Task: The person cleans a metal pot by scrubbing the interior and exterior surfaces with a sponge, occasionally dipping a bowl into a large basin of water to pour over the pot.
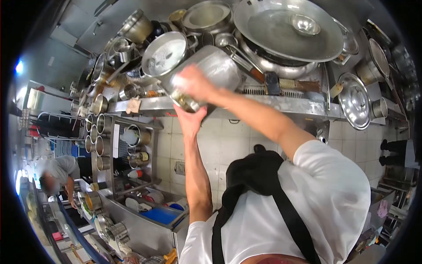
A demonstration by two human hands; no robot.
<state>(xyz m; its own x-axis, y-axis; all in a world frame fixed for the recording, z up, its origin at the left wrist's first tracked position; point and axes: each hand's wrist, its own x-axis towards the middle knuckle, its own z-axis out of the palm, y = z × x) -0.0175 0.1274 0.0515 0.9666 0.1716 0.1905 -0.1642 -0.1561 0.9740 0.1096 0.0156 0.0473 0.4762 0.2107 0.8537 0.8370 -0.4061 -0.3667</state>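
Note:
A large metal pot (217,66) lies tilted at the edge of the steel counter, its mouth turned down and towards me. My left hand (191,118) grips the pot's lower rim from beneath, thumb and fingers spread around it. Across the pot's mouth is my right hand (195,83), smeared by motion. Something whitish shows at its fingers, too blurred to name. Just beyond my hands a round metal pan (165,53) with pale contents or glare inside stands close to the pot.
A wide wok (281,33) holds a metal bowl (304,24) at the back. A ladle, a brush (299,85) and a round lid (354,101) lie along the counter's right. Steel shelving (113,158) with pots stands left. Another person (63,171) bends at far left.

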